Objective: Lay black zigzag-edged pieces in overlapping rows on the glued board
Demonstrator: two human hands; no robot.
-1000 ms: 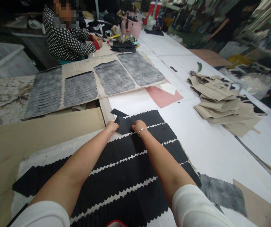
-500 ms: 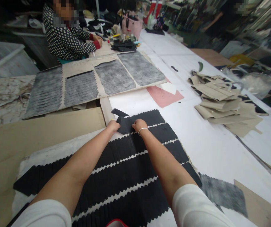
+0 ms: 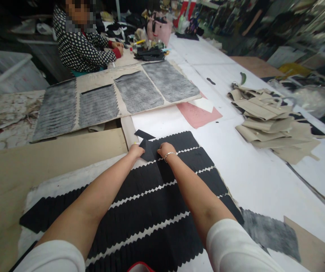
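Note:
Rows of overlapping black pieces with pointed ends lie on a pale backing sheet. At the far row, my left hand is closed on the left end of a flat black piece, thumb on top. My right hand, with a bracelet at the wrist, is closed in a pinch at the right of the same piece; its fingertips are partly hidden. Just beyond my hands lies a loose black strip.
Another sheet with grey-black pieces lies beyond. Beige cut pieces are heaped at right, near pink material. A co-worker in a dotted top sits at the far left, close to a grey bin.
The whole view has shifted slightly. My hands keep nearly the same place and grip at the far row; the right hand is a touch further left.

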